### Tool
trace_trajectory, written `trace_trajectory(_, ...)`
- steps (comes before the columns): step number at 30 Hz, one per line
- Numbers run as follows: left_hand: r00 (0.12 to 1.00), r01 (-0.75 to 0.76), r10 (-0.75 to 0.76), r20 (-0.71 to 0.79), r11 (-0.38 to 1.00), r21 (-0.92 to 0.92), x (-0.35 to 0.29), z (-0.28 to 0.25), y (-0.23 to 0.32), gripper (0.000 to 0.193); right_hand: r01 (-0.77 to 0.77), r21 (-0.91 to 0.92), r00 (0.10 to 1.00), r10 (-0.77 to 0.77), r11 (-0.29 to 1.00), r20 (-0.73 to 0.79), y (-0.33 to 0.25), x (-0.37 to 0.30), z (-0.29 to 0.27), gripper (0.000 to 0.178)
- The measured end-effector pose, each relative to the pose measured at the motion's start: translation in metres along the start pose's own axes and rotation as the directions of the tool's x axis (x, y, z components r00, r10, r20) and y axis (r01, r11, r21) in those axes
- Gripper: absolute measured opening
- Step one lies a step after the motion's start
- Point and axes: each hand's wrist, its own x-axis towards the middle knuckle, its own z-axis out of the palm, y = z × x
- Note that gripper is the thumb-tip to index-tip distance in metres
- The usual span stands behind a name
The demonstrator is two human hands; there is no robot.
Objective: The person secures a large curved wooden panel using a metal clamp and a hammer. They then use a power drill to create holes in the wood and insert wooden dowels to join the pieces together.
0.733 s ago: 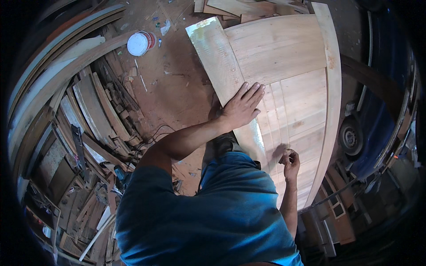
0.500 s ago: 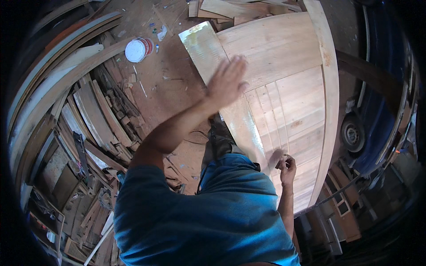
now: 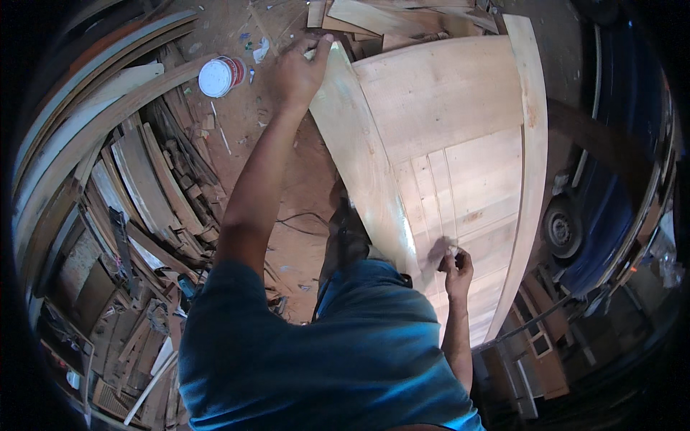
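A large wooden panel door (image 3: 442,79) of pale, unfinished wood lies in front of me, with a curved look from the lens and thin grooves along its middle panels. At its far left corner my left hand (image 3: 298,75) is closed round the edge of the side rail (image 3: 352,133), thumb on top; most of its fingers are hidden. Over the near panels, my right hand (image 3: 458,271) is held in a pinch. Something small and pale shows at its fingertips, too small to name. A shadow of the hand falls on the wood beside it.
Stacked boards and offcuts (image 3: 154,194) fill the left side. A white and red bucket (image 3: 215,77) stands on the reddish floor (image 3: 291,187). Loose planks (image 3: 388,18) lie beyond the door's far end. A blue vehicle with a wheel (image 3: 563,227) is at the right.
My left hand has moved from over the door's face to its far left corner and closed on the edge. My right hand keeps its pinch, almost in place. The view has shifted slightly.
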Motion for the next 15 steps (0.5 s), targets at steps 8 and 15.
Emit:
trace_trajectory(8,0.915,0.282,-0.397,-0.065,0.748,-0.601,-0.074,0.010,0.017,0.048,0.589,-0.186,0.806,-0.589,0.786,0.064,-0.205,0.137,0.122,0.032)
trace_trajectory(15,0.696,0.675,-0.520,0.496,0.236,-0.699,-0.102,0.001,0.013,0.038,0.792,-0.228,0.587,-0.809,0.566,0.028,-0.254,0.226,0.205,0.041)
